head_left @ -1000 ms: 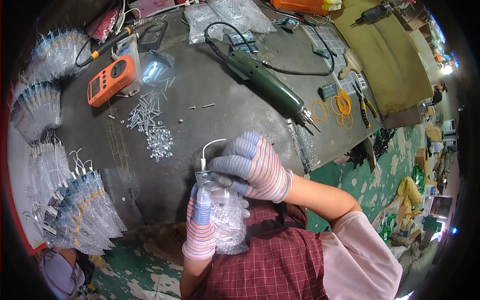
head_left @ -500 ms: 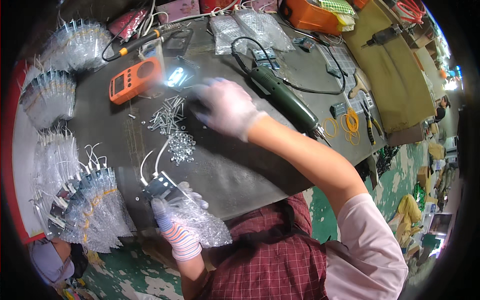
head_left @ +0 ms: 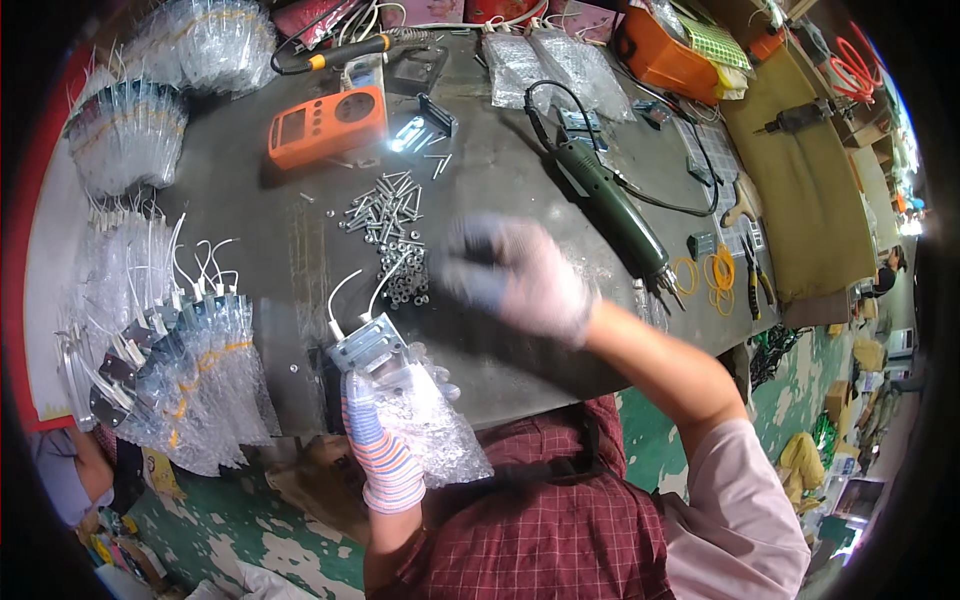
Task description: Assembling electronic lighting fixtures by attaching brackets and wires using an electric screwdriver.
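Note:
My left hand (head_left: 378, 450), in a striped glove, grips a clear plastic bag (head_left: 430, 420) with a small metal part (head_left: 368, 347) and two white wires sticking out of its top, just above the dark table's (head_left: 280, 270) near edge. My right hand (head_left: 515, 275), gloved and blurred by motion, hovers over the table to the right of a heap of screws and nuts (head_left: 395, 240). Its fingers look partly curled and I cannot tell whether it holds anything.
Stacks of filled clear bags (head_left: 190, 370) lie at the left edge, more bags (head_left: 130, 130) at the far left. An orange meter (head_left: 325, 125), a green power tool (head_left: 610, 205) with a black cord, orange wire rings (head_left: 715, 270) and pliers (head_left: 752, 275) lie on the table.
My right hand swung from the bag out to the screw heap and has come back toward the middle. My left hand lowered the bag, then shifted it rightward.

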Available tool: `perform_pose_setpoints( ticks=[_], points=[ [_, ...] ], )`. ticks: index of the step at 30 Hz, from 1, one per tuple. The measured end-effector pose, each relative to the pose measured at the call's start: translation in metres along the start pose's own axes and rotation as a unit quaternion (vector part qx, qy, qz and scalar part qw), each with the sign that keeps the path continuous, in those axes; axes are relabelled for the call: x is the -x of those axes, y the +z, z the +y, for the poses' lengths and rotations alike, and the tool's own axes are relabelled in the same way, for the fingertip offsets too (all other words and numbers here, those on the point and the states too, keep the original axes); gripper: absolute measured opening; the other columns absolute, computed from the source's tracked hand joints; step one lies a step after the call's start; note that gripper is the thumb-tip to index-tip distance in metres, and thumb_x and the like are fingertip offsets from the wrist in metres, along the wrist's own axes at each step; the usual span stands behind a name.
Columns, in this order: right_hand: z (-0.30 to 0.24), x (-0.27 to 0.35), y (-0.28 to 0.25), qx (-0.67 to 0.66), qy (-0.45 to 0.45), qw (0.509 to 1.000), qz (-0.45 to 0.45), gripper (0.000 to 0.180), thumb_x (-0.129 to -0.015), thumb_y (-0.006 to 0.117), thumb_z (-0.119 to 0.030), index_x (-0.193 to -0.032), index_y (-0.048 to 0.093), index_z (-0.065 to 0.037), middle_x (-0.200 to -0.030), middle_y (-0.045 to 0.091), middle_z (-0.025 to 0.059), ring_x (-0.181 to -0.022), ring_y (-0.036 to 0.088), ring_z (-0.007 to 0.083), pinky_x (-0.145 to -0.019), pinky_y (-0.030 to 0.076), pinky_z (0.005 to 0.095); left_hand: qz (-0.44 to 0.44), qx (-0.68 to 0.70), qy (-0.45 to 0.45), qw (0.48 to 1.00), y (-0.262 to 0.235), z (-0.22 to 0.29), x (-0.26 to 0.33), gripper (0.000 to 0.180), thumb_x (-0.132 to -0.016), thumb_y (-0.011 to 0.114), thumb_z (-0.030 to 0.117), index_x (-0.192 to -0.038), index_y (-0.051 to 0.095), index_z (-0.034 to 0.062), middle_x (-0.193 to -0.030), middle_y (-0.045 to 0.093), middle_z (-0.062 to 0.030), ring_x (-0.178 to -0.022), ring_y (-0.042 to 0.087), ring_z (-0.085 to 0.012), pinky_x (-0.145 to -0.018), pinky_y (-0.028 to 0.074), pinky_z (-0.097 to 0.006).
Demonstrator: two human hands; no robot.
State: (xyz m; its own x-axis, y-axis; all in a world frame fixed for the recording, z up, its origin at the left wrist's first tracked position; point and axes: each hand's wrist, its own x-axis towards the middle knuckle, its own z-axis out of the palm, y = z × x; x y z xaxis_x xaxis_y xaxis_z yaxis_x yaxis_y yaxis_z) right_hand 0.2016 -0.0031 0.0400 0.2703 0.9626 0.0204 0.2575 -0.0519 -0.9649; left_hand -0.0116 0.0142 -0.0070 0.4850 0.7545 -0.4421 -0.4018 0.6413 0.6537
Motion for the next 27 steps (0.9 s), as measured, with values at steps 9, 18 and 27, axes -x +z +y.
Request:
perform_pose_setpoints(
  ticks=[9, 18, 27],
  points=[
    [-0.009, 0.040, 0.024, 0.294, -0.166, 0.941, 0.003, 0.023, -0.083, 0.065, -0.027, -0.094, 0.062, -0.008, -0.081, 0.059, 0.0123, -0.077, 0.060, 0.0339, -0.069, 0.048, 0.0438, 0.011, -0.118, 0.128, 0.985, 0.014, 0.000, 0.008, 0.044, -0.097, 0.048, 0.035, -0.126, 0.055, 0.0019, -0.115, 0.062, -0.0126, -0.100, 0.063, -0.0223, -0.086, 0.053, -0.036],
    [-0.008, 0.026, 0.026, 0.414, -0.107, 0.901, -0.069, 0.027, -0.084, 0.063, -0.033, -0.092, 0.064, -0.008, -0.078, 0.061, 0.0155, -0.075, 0.062, 0.0361, -0.066, 0.049, 0.0459, -0.005, -0.189, 0.140, 0.972, 0.007, -0.004, 0.006, 0.045, -0.097, 0.053, 0.033, -0.125, 0.052, -0.0021, -0.112, 0.064, -0.0141, -0.098, 0.063, -0.0212, -0.087, 0.052, -0.036],
    [0.004, -0.089, -0.036, 0.454, -0.016, 0.888, 0.071, 0.025, -0.084, 0.067, -0.025, -0.101, 0.066, -0.007, -0.103, 0.060, 0.0185, -0.092, 0.061, 0.0382, -0.078, 0.050, 0.0482, -0.162, 0.071, 0.017, 0.984, -0.029, -0.010, 0.004, 0.064, -0.084, 0.062, 0.054, -0.127, 0.053, 0.0078, -0.123, 0.059, -0.0205, -0.104, 0.062, -0.0365, -0.090, 0.053, -0.050]
  ],
)
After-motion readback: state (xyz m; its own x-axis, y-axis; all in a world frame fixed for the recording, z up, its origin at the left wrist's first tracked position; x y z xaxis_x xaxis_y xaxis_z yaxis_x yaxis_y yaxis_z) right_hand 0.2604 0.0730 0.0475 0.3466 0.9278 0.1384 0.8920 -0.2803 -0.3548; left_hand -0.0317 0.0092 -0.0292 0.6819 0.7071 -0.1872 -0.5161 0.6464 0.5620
